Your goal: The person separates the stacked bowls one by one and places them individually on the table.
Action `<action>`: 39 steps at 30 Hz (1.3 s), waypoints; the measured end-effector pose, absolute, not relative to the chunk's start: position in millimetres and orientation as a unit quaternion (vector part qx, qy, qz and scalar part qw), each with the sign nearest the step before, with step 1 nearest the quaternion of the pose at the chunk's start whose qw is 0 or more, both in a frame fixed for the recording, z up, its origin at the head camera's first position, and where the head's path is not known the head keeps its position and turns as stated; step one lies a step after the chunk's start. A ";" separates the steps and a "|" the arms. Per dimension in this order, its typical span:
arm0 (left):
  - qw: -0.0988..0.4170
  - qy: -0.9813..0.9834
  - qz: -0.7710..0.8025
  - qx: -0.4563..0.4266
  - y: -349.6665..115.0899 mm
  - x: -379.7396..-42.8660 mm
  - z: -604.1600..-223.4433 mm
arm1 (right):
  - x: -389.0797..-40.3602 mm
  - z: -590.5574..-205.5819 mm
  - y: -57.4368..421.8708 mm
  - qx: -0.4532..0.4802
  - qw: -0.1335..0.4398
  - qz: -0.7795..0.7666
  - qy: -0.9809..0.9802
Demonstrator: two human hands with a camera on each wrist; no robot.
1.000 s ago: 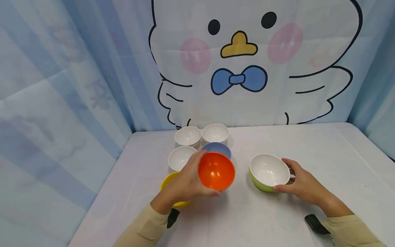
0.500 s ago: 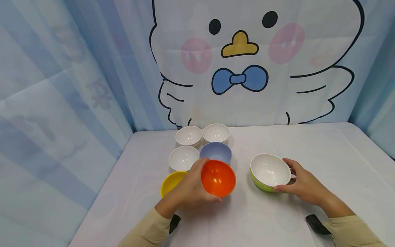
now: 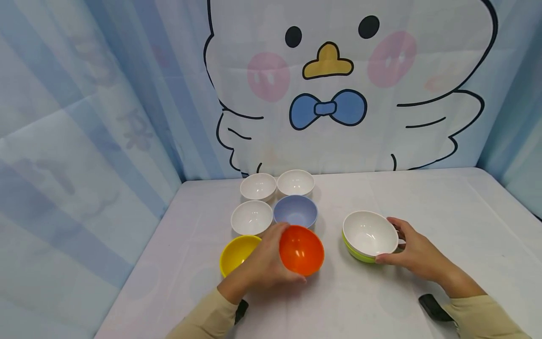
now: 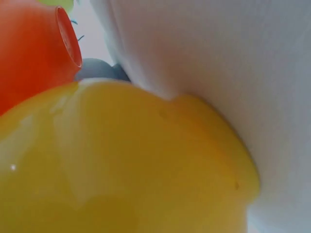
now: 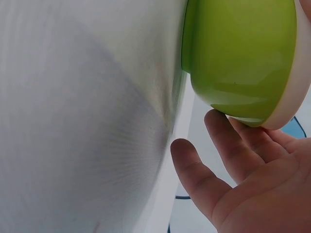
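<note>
My left hand (image 3: 268,261) holds an orange bowl (image 3: 301,250) by its left side, thumb at the near edge and fingers at the far edge. The bowl is just in front of a blue bowl (image 3: 295,210). Left of that hand stands a yellow bowl (image 3: 238,254), partly hidden by the wrist; it fills much of the left wrist view, where the left hand does not show. My right hand (image 3: 419,252) grips a white bowl (image 3: 369,233) nested in a green bowl (image 5: 243,53). Its thumb is at the near rim, and other fingers touch the side.
Three white bowls stand behind: one at the back left (image 3: 258,187), one at the back right (image 3: 295,182), one left of the blue bowl (image 3: 251,218). A patterned curtain (image 3: 326,141) hangs behind the white table (image 3: 466,212).
My left hand has lowered the orange bowl towards me and slightly right, uncovering more of the blue and yellow bowls. The right hand and its bowls have stayed in place.
</note>
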State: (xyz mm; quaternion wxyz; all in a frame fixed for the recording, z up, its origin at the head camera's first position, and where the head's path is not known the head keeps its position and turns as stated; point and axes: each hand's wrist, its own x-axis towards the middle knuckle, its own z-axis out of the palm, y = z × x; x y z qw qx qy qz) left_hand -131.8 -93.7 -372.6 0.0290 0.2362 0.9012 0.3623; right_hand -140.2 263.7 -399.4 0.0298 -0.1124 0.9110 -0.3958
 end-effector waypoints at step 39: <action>0.082 0.934 0.254 0.238 -89.1 -131.3 -376.6 | -141.4 -398.8 265.3 -0.112 0.037 -0.397 0.910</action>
